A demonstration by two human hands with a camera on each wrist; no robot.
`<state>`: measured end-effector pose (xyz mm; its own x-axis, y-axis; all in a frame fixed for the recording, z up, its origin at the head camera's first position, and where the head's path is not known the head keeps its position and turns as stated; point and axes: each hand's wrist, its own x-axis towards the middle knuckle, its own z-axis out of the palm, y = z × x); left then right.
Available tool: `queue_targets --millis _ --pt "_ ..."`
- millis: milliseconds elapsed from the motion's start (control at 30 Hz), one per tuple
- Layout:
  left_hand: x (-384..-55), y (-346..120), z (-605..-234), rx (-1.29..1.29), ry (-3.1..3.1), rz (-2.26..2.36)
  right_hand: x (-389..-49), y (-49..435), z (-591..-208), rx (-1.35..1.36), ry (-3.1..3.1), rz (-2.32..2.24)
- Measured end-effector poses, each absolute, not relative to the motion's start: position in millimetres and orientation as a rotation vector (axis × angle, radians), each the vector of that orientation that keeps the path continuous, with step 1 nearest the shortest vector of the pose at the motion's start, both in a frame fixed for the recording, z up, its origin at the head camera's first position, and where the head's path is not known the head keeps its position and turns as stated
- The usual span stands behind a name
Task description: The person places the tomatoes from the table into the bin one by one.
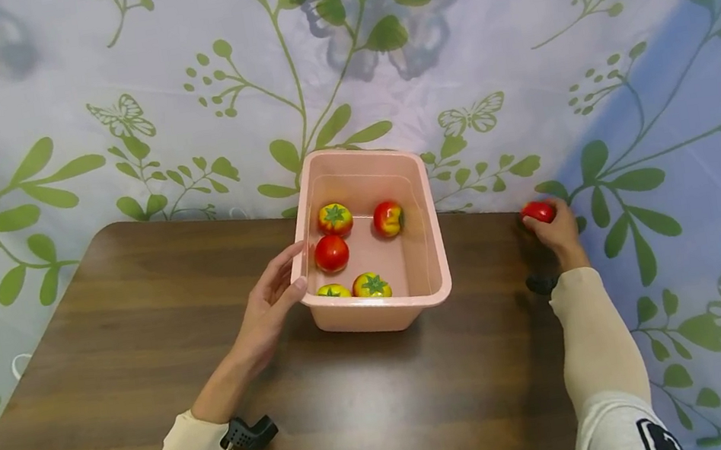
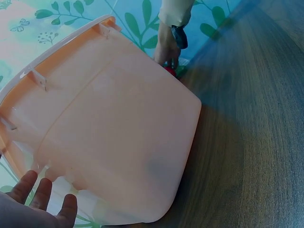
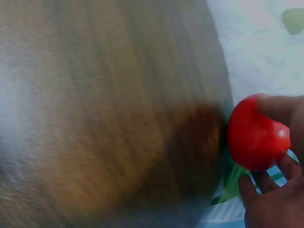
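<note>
In the head view a pink plastic bin (image 1: 380, 316) stands on the table against the patterned cloth. My left hand (image 1: 270, 295) holds its left rim with thumb and fingers, several fingertips (image 2: 70, 205) along the outer wall. At the table's far right corner, my right hand (image 1: 556, 230) pinches a red tomato (image 3: 256, 135) between thumb and fingers. Inside the bin lie a plain red tomato (image 1: 331, 254) and several red-and-yellow ones, such as a tomato (image 1: 335, 218) with a green star-shaped top and another tomato (image 1: 388, 219) at the right. The bin's front wall partly hides two.
The brown wooden table (image 1: 139, 325) has a rounded far left corner. A white cloth (image 1: 170, 52) with green leaves and butterflies hangs behind the table and along its right side, close to my right hand. A black wrist strap (image 1: 251, 432) sits on my left sleeve.
</note>
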<state>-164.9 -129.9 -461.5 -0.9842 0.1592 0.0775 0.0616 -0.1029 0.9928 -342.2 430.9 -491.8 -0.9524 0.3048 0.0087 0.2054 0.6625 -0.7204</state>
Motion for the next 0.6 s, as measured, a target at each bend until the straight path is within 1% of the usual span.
queue_targets --millis 367,600 --pt "-165 -130 -460 0.259 2.069 2.244 -330 429 -506 -0.543 -2.665 1.188" --pt "-166 -129 -461 0.281 2.075 2.265 -331 424 -502 -0.46 -2.601 1.188"
